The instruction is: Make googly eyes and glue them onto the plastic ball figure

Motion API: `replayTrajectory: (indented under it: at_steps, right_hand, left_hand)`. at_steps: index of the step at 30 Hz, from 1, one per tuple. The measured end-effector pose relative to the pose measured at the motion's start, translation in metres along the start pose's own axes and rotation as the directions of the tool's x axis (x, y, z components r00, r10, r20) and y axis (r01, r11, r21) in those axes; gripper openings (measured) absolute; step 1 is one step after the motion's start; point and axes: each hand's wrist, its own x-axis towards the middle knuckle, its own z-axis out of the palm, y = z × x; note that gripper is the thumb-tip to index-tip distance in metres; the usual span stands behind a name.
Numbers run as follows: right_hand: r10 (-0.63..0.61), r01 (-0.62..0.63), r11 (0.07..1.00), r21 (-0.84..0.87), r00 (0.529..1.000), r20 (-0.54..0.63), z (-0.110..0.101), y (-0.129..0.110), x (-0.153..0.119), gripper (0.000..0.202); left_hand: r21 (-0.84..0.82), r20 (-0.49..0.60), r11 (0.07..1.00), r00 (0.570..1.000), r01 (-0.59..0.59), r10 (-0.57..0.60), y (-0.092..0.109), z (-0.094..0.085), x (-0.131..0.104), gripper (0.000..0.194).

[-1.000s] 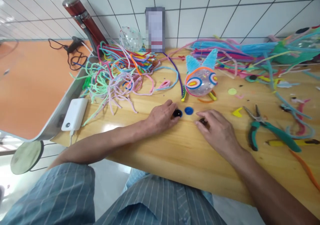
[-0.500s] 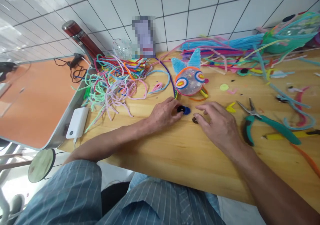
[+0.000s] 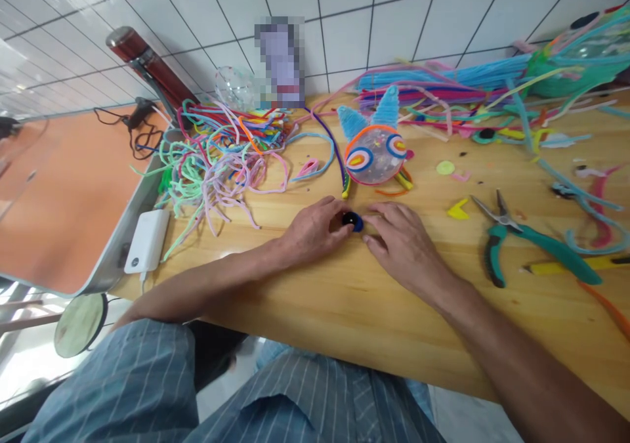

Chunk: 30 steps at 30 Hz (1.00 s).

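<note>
Between my hands on the wooden table is a small black and blue disc. My left hand pinches its left side between thumb and fingers. My right hand is at the disc's right edge, fingers bent and thumb a little apart from them, with nothing visible between them. Just behind stands a clear ball figure with blue pipe-cleaner ears, two ringed oval eyes and an orange band. A yellow-green leg piece rests near my left fingertips.
Pliers with green handles lie open on the right, beside a yellow cutter. Pipe cleaners are heaped at the left near a white power bank. A red flask leans behind.
My right hand has moved left to the disc. The black and blue pieces, which were side by side, now overlap more. The dark bit by my right thumb no longer shows.
</note>
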Motion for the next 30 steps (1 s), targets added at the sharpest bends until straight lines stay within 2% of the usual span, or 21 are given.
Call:
replayTrajectory:
  at_steps: [5,7,14,22,27,30]
  right_hand:
    - [0.007,-0.005,0.999,0.035,0.999,-0.037,-0.007,0.002,-0.002,0.033]
    - [0.035,-0.032,0.998,0.045,0.997,-0.064,-0.011,0.006,-0.003,0.032]
    - [0.084,-0.081,0.996,0.038,0.993,-0.083,-0.02,0.017,-0.005,0.027]
    - [0.079,-0.073,0.995,0.061,0.993,-0.085,-0.016,0.011,-0.005,0.029]
    - [0.095,-0.089,0.993,0.082,0.993,-0.076,-0.015,0.013,-0.005,0.028]
    - [0.095,-0.085,0.991,0.099,0.99,-0.103,-0.017,0.01,-0.005,0.028]
  left_hand:
    - [0.099,0.106,0.995,0.994,0.005,-0.016,0.002,-0.005,-0.006,0.061]
    - [0.117,0.128,0.993,0.992,-0.017,0.002,0.002,-0.004,-0.006,0.065]
    - [0.083,0.156,0.989,0.982,-0.12,0.106,0.001,0.001,0.004,0.039]
    - [0.1,0.229,0.977,0.96,-0.189,0.162,0.01,0.001,0.006,0.025]
    - [0.084,0.211,0.984,0.968,-0.156,0.135,0.014,0.0,0.007,0.019]
    - [-0.068,0.151,0.995,0.985,-0.069,0.079,0.015,-0.002,0.008,0.017]
